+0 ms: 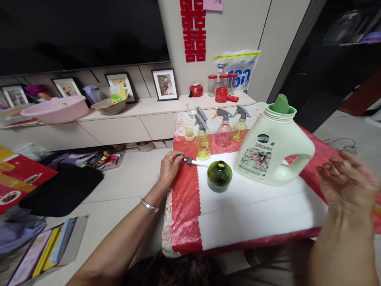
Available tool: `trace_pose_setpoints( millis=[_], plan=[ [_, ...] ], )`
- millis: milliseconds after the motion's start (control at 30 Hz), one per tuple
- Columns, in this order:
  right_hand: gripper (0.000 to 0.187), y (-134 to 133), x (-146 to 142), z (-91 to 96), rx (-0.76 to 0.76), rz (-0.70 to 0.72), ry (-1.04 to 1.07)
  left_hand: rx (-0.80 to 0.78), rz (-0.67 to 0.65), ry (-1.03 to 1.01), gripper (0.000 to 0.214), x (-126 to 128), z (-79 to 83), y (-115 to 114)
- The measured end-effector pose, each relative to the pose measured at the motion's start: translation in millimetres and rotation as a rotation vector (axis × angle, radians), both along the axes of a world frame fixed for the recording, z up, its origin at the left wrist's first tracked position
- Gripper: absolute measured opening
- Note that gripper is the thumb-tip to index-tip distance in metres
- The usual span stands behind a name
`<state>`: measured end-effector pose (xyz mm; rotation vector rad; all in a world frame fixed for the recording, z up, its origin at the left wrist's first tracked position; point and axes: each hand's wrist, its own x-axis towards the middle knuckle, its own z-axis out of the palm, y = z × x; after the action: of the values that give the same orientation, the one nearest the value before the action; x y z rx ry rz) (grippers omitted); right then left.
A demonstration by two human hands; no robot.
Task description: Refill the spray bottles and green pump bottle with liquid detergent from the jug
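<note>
At the table's left edge my left hand [171, 165] is closed, its fingertips at the end of a small dark pump head [188, 160] with a whitish tube lying towards a dark green round bottle [219, 180]. The bottle stands upright with its neck uncapped. To its right stands a large pale green detergent jug [258, 147], a green cap [280, 104] tilted in its mouth. My right hand [348, 178] is raised right of the jug, apart from it, holding nothing, fingers loosely curled and apart.
Behind the bottle stand a yellow spray bottle [203, 143], a pink spray bottle [224, 133], another yellow one [239, 129] and a small pale cup-shaped piece [189, 134]. A white sheet [253, 214] covers the red tablecloth [186, 206]. A low cabinet [119, 129] runs behind.
</note>
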<state>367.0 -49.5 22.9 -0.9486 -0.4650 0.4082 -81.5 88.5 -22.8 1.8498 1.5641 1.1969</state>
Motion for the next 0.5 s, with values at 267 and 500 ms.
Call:
trace_pose_setpoints(
  millis=[267,500],
  plan=[
    [0.048,2,-4,3.5,0.008,0.013,-0.011,0.365,0.031,-0.266,0.024,-9,84.1,-21],
    [0.046,2,-2,1.8,0.051,-0.034,-0.067,0.772,-0.016,-0.497,0.019,36,144.8,-25]
  ],
)
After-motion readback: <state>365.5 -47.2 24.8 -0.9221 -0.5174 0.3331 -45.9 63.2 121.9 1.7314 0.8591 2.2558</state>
